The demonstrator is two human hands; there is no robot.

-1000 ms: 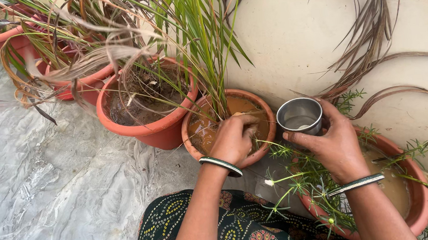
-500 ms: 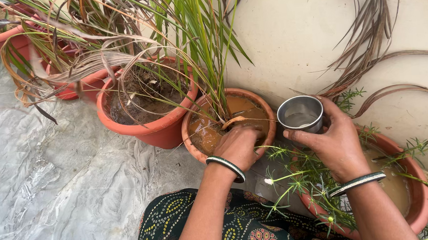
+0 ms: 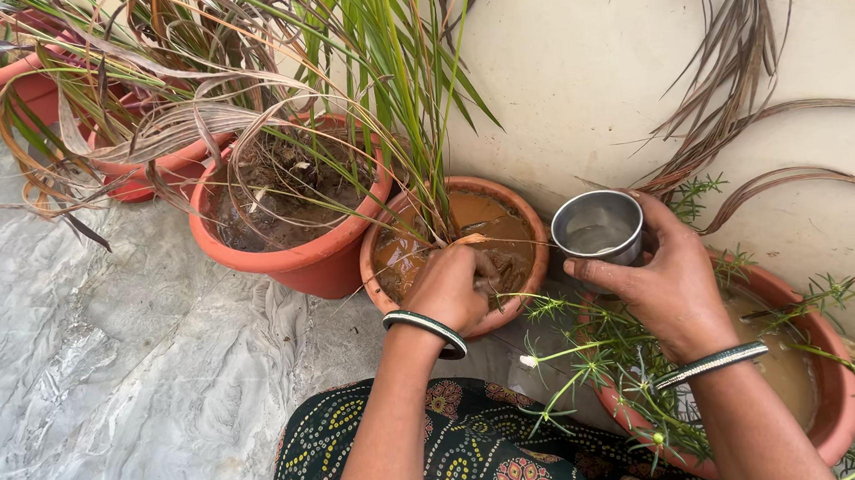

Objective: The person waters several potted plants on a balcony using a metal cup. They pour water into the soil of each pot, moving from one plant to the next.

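The left hand (image 3: 451, 286) digs curled fingers into the muddy pot (image 3: 382, 273) to feel the wet soil. The right hand (image 3: 666, 278) wraps its fingers around a steel cup (image 3: 598, 226), upright so nothing spills.

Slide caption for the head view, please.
Left hand in muddy water of a terracotta pot; right hand holds a steel cup.

Left hand (image 3: 448, 287) in middle pot (image 3: 382, 278), steel cup (image 3: 598, 226) right

Cream wall (image 3: 576, 69), grey marbled floor (image 3: 107, 393)
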